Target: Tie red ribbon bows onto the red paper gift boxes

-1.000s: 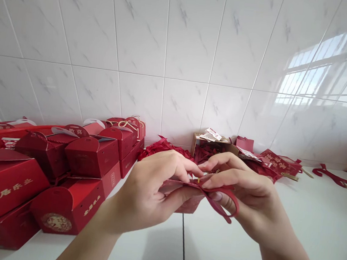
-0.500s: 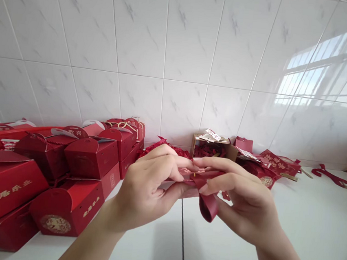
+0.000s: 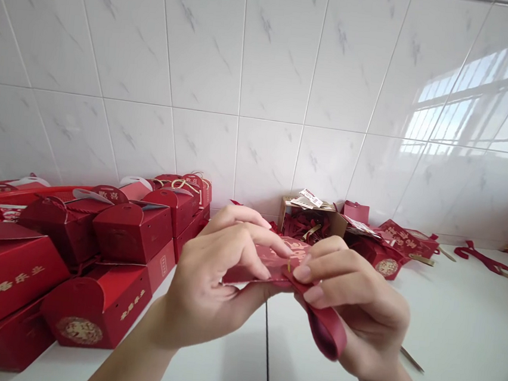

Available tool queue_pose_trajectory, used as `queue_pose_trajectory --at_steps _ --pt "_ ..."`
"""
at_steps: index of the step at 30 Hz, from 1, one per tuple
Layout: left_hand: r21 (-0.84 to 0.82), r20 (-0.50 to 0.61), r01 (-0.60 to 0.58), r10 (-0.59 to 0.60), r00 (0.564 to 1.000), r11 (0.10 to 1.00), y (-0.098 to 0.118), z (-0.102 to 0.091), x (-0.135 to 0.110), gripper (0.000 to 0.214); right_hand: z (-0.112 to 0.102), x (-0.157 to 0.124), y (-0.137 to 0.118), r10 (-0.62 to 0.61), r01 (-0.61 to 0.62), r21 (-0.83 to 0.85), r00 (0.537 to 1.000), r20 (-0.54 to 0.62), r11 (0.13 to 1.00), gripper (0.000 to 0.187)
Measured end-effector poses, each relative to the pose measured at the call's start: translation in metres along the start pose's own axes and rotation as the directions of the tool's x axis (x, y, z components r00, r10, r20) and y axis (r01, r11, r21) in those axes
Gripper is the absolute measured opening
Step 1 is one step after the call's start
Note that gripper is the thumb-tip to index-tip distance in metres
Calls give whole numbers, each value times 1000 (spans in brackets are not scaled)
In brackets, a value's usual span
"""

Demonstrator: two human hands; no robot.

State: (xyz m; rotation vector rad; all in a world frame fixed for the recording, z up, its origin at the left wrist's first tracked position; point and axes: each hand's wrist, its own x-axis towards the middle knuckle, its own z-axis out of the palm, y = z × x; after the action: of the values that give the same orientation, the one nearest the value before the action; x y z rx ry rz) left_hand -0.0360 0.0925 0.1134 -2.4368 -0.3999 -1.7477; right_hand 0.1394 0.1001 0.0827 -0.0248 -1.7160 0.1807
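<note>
In front of me, above the table, my left hand (image 3: 214,276) grips a red patterned paper packet (image 3: 269,256) by its near edge, thumb below and fingers on top. My right hand (image 3: 362,303) pinches a dark red ribbon (image 3: 328,335) against the packet's right end. The ribbon hangs down in a loop below the right fingers. A small gold strip (image 3: 289,266) shows where ribbon and packet meet. Fingers cover much of the packet, so its full shape is hidden.
Red gift boxes (image 3: 131,232) are stacked on the left beside a red basket (image 3: 47,191). By the tiled wall stands an open cardboard box (image 3: 338,224) of ribbons. More red packets (image 3: 406,238) lie right of it. A ribbon (image 3: 485,258) rests on the white table (image 3: 460,330).
My right hand has shifted slightly down and right, drawing the ribbon loop lower and rightward. More of the packet's patterned face shows between the hands. Both hands keep their hold.
</note>
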Motion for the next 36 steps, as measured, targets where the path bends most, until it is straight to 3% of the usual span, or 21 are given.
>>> queue_pose_trajectory --at_steps 5,11,15,18,20,22,25,27,29,31,36 --pt "-63 54 33 -30 998 997 6 -2 -1 20 -1 -4 -6 -3 3 -5 1000 7 1000 38" --pt "-111 116 46 -33 993 993 8 -3 -1 46 -1 -4 -13 0 1 -25 999 40 1000 32" --pt "-74 139 46 -36 990 996 9 -3 -2 36 -2 -2 -16 -4 6 -57 1000 31 998 32" --pt "-63 131 109 -100 986 992 6 -3 -4 34 -4 -1 -15 -7 13 -78 997 78 997 31" --pt "-59 115 169 -162 980 984 1 -2 -6 42 -4 -1 -13 86 -78 -76 991 105 994 30" --pt "1 104 216 -215 971 976 -5 -2 -8 48 -3 -2 -10 267 -260 -84 959 93 962 32" --pt "105 149 251 -265 953 962 -12 -1 -9 50 0 -2 -5 524 -515 -107 847 89 851 48" --pt "123 181 247 -267 947 961 -14 0 -9 53 2 -2 -1 613 -602 -116 782 111 790 46" --pt "149 182 236 -261 948 960 -14 2 -8 51 3 0 1 642 -632 -111 759 110 767 29" --pt "203 166 222 -257 952 954 -13 4 -8 37 5 2 1 637 -628 -109 766 84 770 17" --pt "247 120 225 -260 958 943 -14 8 -10 23 8 3 -1 626 -615 -164 780 20 771 12"
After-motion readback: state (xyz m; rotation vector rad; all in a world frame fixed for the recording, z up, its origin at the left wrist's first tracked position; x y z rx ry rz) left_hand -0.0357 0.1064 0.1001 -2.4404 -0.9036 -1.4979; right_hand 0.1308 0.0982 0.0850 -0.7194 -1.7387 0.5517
